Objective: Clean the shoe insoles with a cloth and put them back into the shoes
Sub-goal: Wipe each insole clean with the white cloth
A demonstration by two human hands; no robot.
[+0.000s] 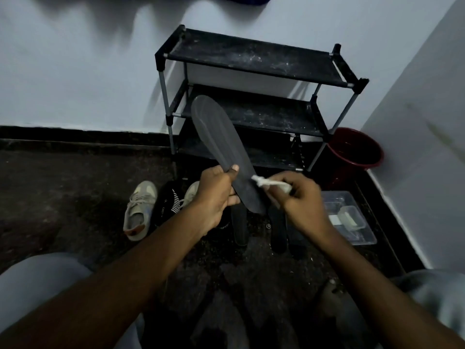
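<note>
Dark insole point(221, 152) gripped low by left hand point(216, 197); white cloth point(266, 183) pinched by right hand point(302, 200). Hard rub: long top may get bent, or insole dropped.

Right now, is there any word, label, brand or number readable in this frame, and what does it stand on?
Nothing reads clearly.
Black striped item beside the beige shoe: small pale lettering, too blurred to read.
Dark item under the left hand: faint print, too small to read.
Insole, cloth, shoe rack, red bucket, clear box: no text visible.
</note>
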